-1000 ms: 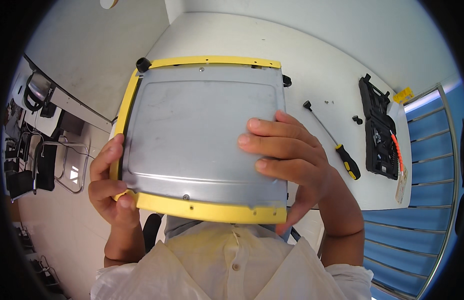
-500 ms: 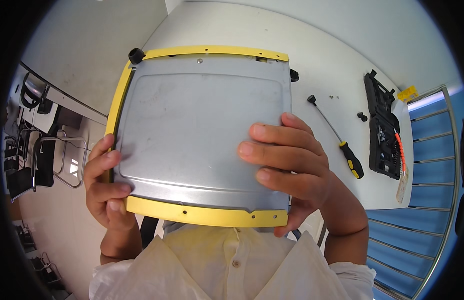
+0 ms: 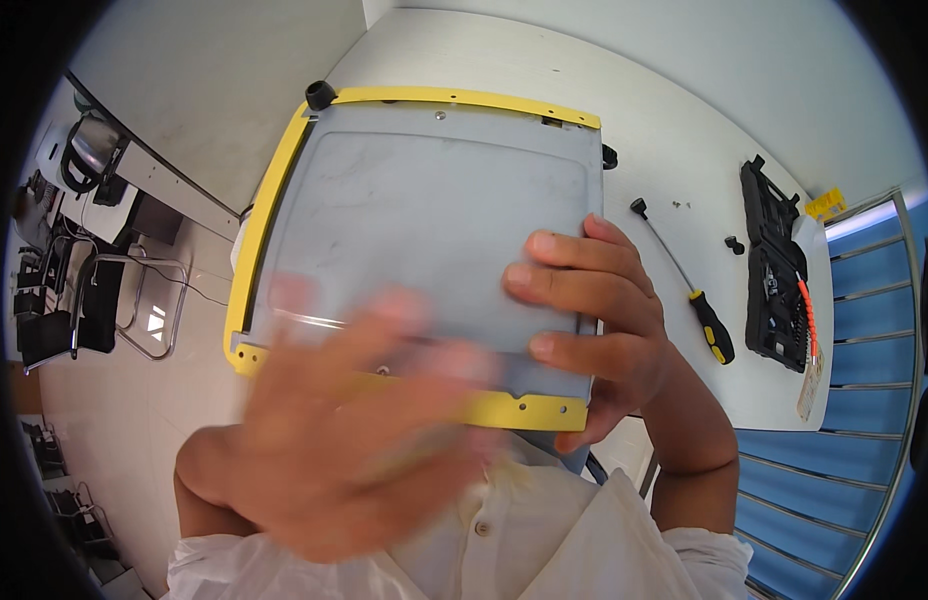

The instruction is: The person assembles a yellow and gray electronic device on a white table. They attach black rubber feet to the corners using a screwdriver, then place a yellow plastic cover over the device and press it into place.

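Note:
A flat grey metal casing (image 3: 424, 230) with yellow edge strips fills the middle of the view, held up in front of my chest. Black round knobs or feet stick out at its top left corner and right side. My right hand (image 3: 594, 310) grips its right edge, fingers spread over the grey face and thumb at the lower corner. Smeared by motion, my left hand (image 3: 354, 440) passes in front of the lower left part and hides some of the bottom yellow strip. Its fingers look apart, with nothing visible in them.
On the white table (image 3: 674, 330) to the right lie a yellow-and-black screwdriver (image 3: 709, 325), small screws (image 3: 681, 205), black knobs (image 3: 734, 245) and an open black tool case (image 3: 777, 290). Metal railings (image 3: 869, 370) stand beyond it. A chair (image 3: 94, 300) and kettle (image 3: 92, 150) are at left.
My left hand has let go of the casing's left edge and swung inward across its lower part. The view has shifted slightly; my right hand keeps its grip.

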{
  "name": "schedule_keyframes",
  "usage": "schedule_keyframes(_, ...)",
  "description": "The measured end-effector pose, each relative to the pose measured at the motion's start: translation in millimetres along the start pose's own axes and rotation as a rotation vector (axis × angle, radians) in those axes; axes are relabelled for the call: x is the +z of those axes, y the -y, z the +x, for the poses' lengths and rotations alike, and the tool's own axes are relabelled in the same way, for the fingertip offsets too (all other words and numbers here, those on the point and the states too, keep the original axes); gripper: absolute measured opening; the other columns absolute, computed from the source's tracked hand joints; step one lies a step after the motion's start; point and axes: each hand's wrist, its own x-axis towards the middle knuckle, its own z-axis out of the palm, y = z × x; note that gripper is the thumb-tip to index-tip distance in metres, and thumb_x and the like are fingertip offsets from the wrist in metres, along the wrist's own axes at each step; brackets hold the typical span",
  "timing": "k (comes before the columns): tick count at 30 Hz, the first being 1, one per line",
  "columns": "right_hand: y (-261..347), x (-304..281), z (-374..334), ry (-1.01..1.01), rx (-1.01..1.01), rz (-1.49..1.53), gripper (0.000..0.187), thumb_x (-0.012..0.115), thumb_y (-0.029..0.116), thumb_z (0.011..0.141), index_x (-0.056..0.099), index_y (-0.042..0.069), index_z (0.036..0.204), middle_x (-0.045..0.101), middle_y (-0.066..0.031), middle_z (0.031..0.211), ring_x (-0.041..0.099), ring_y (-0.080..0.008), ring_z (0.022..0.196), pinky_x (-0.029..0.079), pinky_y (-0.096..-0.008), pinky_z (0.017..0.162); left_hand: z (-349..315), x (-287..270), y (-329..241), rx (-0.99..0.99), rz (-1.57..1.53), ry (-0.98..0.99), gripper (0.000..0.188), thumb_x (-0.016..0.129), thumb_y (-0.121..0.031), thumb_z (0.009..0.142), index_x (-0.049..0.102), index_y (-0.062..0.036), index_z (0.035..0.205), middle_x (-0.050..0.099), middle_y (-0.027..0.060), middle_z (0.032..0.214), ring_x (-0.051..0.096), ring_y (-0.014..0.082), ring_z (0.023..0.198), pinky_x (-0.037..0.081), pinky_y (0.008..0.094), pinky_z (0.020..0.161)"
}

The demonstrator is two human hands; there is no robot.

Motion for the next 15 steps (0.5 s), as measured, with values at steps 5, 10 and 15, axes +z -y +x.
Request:
schedule_keyframes(5,4.8,1.6,1.7,-0.035,0.022,-0.005,0.057,0.050,0.064,0.085,0.063,0.011,0.102,0.064,-0.0140,0.118,0.056,-0.0322,0.117,0.028,-0.0460,0.109,14.8,37.1,-9.7,0.056,0.150,0.025,0.022,0.065,-0.030,0.087,0.068,-0.0103,0.096,0.062,0.0198,0.119,0.060,0.0347,0.112,0.046,0.0443,0.095)
schedule_keyframes(10,0.4,-1.6,0.4,0.022,-0.005,-0.022,0.066,0.050,0.073,0.081,0.056,0.013,0.108,0.064,-0.0176,0.114,0.056,-0.0358,0.115,0.026,-0.0479,0.110,11.6,43.4,-6.3,0.074,0.211,-0.013,0.025,0.062,-0.033,0.089,0.067,-0.0119,0.100,0.062,0.0196,0.119,0.062,0.0330,0.111,0.046,0.0426,0.094)
schedule_keyframes(15,-0.3,0.3,-1.0,0.014,-0.008,-0.004,0.068,0.049,0.075,0.080,0.056,0.014,0.109,0.064,-0.0177,0.114,0.055,-0.0357,0.115,0.026,-0.0480,0.110,8.1,39.9,-2.7,0.109,0.241,0.024,0.026,0.057,-0.033,0.092,0.064,-0.0125,0.106,0.062,0.0196,0.120,0.060,0.0343,0.113,0.046,0.0428,0.096)
